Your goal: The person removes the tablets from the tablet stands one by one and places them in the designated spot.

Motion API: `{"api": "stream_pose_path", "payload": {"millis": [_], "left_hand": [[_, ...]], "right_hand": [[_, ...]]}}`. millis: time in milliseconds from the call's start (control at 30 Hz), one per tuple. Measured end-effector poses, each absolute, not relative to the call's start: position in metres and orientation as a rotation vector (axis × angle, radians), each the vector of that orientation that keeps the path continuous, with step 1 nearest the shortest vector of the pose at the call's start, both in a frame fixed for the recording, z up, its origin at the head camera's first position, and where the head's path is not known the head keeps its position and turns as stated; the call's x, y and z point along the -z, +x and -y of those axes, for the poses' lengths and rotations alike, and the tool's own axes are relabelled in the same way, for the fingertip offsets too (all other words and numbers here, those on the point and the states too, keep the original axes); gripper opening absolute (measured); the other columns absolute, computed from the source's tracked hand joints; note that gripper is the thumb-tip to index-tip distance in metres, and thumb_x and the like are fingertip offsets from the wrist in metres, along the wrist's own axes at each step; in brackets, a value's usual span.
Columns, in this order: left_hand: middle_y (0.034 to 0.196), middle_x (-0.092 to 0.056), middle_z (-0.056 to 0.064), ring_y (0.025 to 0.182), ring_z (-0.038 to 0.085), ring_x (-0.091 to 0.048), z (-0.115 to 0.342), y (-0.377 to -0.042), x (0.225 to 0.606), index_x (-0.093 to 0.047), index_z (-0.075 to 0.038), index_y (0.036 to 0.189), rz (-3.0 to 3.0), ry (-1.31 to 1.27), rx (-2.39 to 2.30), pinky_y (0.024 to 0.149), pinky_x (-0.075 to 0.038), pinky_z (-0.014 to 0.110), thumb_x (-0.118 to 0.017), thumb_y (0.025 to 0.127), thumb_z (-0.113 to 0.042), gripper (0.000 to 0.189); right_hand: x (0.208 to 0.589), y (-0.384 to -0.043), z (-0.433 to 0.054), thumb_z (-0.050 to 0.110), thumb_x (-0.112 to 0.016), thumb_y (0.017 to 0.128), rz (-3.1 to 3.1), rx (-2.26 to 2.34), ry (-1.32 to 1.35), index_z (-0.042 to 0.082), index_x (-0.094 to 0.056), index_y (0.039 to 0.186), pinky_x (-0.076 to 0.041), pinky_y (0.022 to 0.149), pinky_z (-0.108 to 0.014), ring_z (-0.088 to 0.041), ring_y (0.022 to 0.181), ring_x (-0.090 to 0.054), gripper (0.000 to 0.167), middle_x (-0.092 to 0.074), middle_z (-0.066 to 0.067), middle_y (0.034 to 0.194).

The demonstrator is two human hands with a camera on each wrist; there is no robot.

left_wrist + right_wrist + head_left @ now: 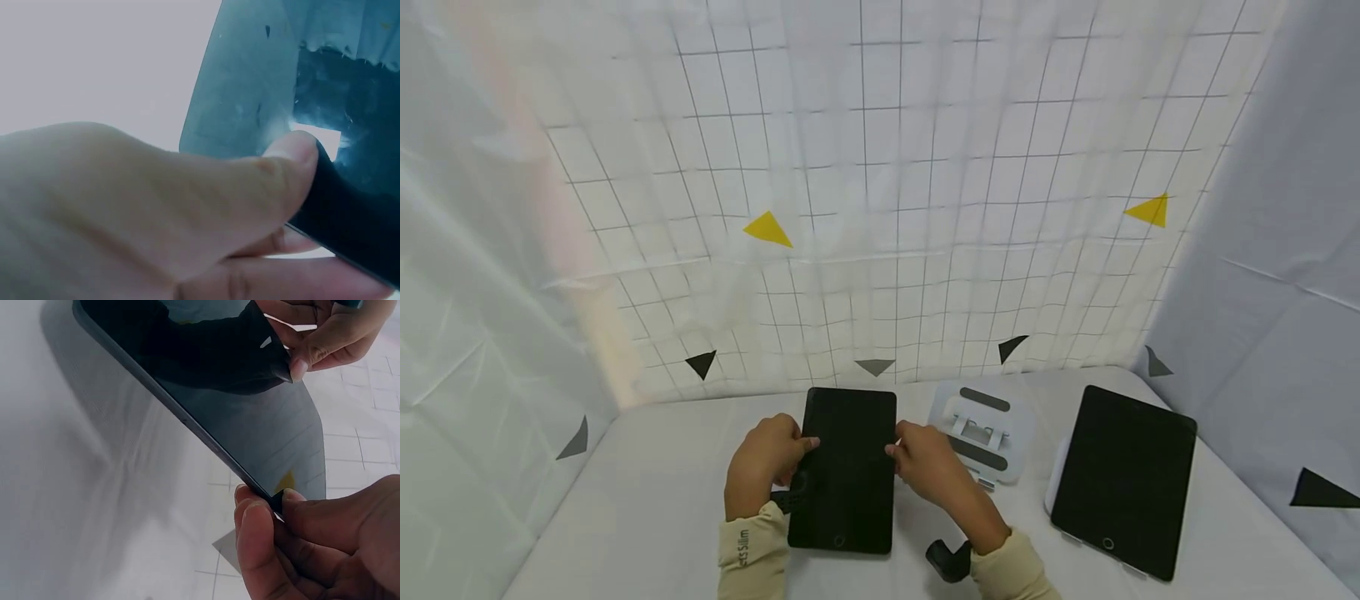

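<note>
Both hands hold a black tablet [848, 492] by its two long edges, its dark glossy screen turned toward the head camera. My left hand [767, 458] grips the left edge, with the thumb on the screen and the fingers underneath, as the left wrist view shows. At the opposite edge my right hand [931, 467] pinches the rim between thumb and fingertips [256, 525]. In the right wrist view, the tablet [206, 434] is tilted and casts a shadow on the white cloth. Reflections of the surroundings show in the screen.
A white folding stand [1018, 421] with grey pads lies just behind the right hand. Farther right, a second black tablet [1123, 483] leans on another white stand [1058, 475]. White sheeting [880, 208] with grid lines and coloured triangles rises behind the white-covered table [647, 500].
</note>
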State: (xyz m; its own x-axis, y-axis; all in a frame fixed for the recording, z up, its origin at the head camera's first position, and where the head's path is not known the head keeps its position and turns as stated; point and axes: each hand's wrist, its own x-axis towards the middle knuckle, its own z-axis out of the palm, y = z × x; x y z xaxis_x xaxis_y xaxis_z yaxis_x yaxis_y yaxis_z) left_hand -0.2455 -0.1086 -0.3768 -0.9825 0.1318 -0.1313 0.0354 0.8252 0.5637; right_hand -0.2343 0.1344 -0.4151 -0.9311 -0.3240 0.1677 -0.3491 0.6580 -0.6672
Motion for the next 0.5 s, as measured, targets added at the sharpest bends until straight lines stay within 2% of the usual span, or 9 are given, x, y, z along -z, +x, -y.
{"api": "stream_pose_path", "payload": {"millis": [200,500], "left_hand": [[0.059,-0.061,0.012,0.055,0.026,-0.066,0.113,-0.245,0.380,-0.066,-0.003,0.073,-2.811,0.088,-0.827,0.054,-0.054,0.036,-0.068,0.104,-0.023,0.037],[0.067,-0.061,0.010,0.061,0.024,-0.065,0.117,-0.243,0.383,-0.066,0.000,0.081,-2.784,0.056,-0.777,0.060,-0.055,0.037,-0.070,0.103,-0.024,0.033]], "right_hand": [[0.422,-0.232,-0.129,0.003,-0.064,0.103,2.823,-1.167,0.601,-0.002,-0.063,0.097,-0.045,0.049,-0.028,-0.009,0.057,-0.056,0.008,-0.060,0.003,0.069],[0.428,-0.229,-0.121,0.005,-0.066,0.103,2.874,-1.189,0.563,0.000,-0.063,0.094,-0.044,0.049,-0.028,-0.009,0.057,-0.056,0.011,-0.058,0.003,0.068]]}}
